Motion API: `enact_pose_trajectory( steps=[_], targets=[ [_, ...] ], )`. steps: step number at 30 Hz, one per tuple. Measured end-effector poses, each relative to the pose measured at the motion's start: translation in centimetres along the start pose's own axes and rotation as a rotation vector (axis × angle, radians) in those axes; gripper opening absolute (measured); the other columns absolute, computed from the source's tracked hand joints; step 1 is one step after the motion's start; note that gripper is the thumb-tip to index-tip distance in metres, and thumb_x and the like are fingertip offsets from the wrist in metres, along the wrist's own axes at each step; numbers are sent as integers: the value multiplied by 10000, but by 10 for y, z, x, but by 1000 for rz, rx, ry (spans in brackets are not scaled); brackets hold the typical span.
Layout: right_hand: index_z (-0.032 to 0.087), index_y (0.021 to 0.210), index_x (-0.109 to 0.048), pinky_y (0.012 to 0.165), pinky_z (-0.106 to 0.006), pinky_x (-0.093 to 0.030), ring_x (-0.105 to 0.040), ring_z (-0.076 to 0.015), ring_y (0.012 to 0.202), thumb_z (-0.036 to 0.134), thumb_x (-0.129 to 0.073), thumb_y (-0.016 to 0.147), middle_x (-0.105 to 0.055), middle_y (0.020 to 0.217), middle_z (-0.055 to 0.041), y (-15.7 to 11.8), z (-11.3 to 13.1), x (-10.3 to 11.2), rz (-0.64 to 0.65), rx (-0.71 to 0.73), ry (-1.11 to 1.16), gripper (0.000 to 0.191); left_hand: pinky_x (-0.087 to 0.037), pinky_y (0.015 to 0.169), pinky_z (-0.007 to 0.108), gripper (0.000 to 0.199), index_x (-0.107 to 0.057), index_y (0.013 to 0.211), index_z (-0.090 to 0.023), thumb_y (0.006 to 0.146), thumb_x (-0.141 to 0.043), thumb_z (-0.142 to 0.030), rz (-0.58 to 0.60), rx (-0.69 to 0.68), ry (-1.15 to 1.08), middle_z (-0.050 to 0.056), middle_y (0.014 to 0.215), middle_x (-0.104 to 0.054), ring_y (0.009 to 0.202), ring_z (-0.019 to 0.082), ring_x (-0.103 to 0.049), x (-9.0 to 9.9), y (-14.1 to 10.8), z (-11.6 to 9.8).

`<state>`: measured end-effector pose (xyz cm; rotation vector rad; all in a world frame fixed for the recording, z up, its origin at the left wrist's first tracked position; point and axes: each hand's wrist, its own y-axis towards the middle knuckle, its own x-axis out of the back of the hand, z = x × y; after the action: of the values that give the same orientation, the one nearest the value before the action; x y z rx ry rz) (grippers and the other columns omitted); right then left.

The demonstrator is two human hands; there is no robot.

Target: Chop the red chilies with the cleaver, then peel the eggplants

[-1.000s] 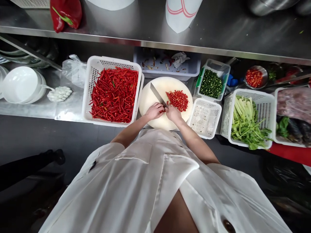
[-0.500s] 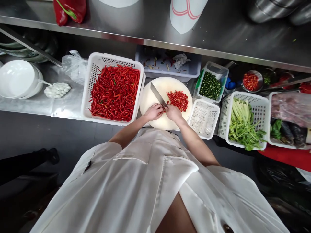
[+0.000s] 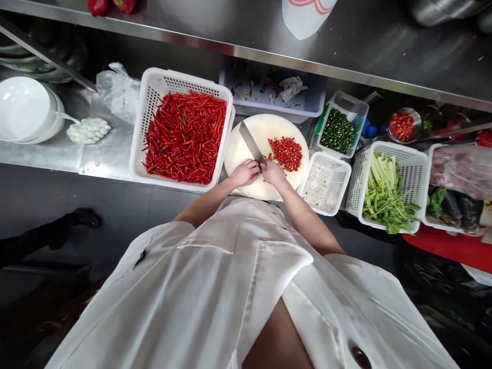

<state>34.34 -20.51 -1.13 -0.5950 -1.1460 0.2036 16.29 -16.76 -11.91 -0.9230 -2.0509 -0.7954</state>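
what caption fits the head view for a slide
Right hand works a knife beside chopped red chili; left hand steadies chilies.

Knife (image 3: 251, 143) handle hidden in right hand (image 3: 273, 173), red peppers (image 3: 111, 5) cut off at top edge

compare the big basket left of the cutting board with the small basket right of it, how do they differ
The big basket is heaped with whole red chillies; the small basket holds nothing visible. The big basket is far wider and deeper. It touches the cutting board at its left; the small basket sits at its right edge. Both are white perforated plastic.
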Motion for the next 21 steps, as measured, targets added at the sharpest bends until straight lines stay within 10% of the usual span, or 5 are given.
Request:
enact_pose_trajectory(
  steps=[21],
  targets=[
    [140,1399,-667,1074,-424,-522,-700,-356,1283,400,-371,1175,-753,1342,-232,-12,12,1,0,9,-37,453,-518,1146,532,188,-763,1133,-208,1012,-622,-231,13,4,-18,153,1240,-688,1252,318,-610,3,-3,3]
  ],
)
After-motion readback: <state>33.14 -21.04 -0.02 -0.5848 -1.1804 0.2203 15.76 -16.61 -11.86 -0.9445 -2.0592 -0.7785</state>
